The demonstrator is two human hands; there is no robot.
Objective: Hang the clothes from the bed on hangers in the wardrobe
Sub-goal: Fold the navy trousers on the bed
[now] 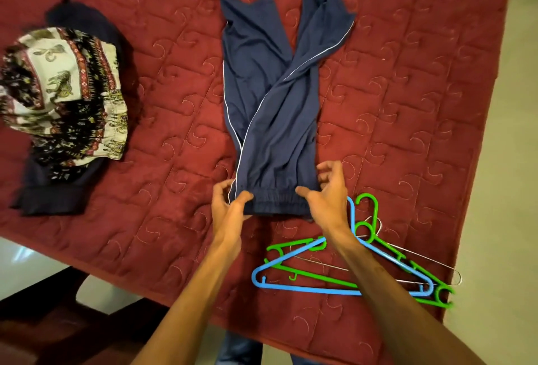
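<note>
The left grip pinches the near left corner of the trousers, thumb on top of the waistband and fingers curled round its edge. The right grip is arched over the opposite corner with the thumb on the elastic. Whether its fingers have closed on cloth I cannot tell.

The trousers lie flat on the bed, running away from both grips with the legs crossed.

If only one corner is truly held, a lift would probably let the other side sag and twist the crossed legs further. The hangers lie tangled just under the right forearm, so a trailing hem or a wrist could snag a hook and drag them off the bed edge. Far left of the grips waits a pile of clothes.
</note>
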